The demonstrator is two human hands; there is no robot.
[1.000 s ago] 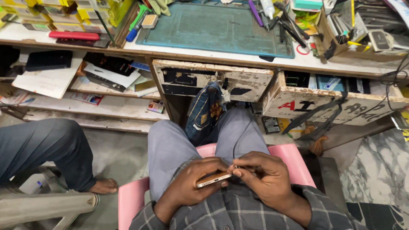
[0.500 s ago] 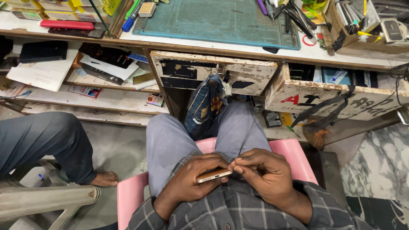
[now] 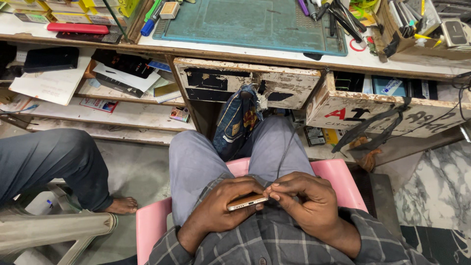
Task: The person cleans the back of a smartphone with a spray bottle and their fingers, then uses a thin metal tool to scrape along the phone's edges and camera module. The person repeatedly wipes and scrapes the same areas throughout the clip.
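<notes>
While most of the slim gold phone (image 3: 247, 202) stays hidden in the grip, its rounded edge shows over the lap, near the pink plastic stool (image 3: 338, 172) – left hand (image 3: 226, 210) curled tight around it, right hand (image 3: 306, 201) fingertips pinched together at its right end – below the far, chipped wooden drawers (image 3: 248, 87)

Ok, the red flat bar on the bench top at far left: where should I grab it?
Probably across the short width of the red bar, near its middle, coming from above. It lies flat and long on a dark slab with its top face clear. Both the left hand and right hand are busy with the phone.
</notes>
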